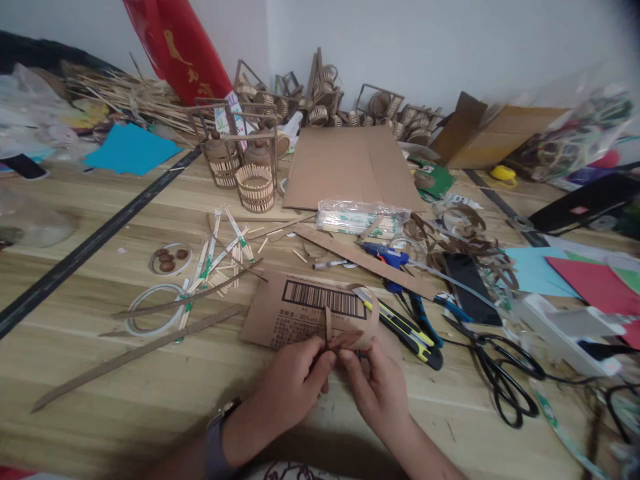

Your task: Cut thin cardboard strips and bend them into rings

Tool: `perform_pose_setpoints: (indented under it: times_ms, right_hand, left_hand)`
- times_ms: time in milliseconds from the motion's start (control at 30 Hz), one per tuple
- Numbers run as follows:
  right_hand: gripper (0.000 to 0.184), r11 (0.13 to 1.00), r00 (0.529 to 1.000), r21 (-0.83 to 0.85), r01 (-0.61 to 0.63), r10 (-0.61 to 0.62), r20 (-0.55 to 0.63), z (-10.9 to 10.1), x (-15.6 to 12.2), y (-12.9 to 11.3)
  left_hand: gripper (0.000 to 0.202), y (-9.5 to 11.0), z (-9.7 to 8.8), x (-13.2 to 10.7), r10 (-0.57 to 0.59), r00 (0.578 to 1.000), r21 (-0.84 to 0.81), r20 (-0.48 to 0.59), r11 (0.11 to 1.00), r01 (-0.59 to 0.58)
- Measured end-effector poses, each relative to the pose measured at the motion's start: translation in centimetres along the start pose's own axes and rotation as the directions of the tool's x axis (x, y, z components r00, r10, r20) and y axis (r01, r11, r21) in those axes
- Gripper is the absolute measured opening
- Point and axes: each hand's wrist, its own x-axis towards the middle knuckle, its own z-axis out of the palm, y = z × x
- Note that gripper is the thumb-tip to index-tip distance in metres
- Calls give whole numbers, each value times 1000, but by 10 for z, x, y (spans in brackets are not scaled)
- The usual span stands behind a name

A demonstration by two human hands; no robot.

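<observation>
The clearest print stands on the flat cardboard piece (265, 317) at the front of the worktop (165, 413): "50%vol" in black, following a few Chinese characters and a colon. Above it runs a framed barcode (325, 298) with a row of digits beneath — too small to read. Smaller lines of Chinese text below are blurred and partly covered. The red bag (175, 47) bears large gold characters, tilted and not clearly legible. Green printing marks the paper chopstick sleeves (209, 257) and the clear-wrapped packet (363, 220) — none of it can be made out.
</observation>
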Motion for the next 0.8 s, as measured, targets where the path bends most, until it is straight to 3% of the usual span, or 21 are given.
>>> perform_pose_setpoints:
  times_ms: [333,800]
  right_hand:
    - [5,997,998,-50,67,-66,16,4,2,-2]
    - [10,992,997,-95,81,-80,16,-2,4,-3]
  left_hand:
    - [32,-1,0,-1,-5,1000,18,6,1000,5]
    - [31,-2,1,-2,72,997,-1,-7,997,-72]
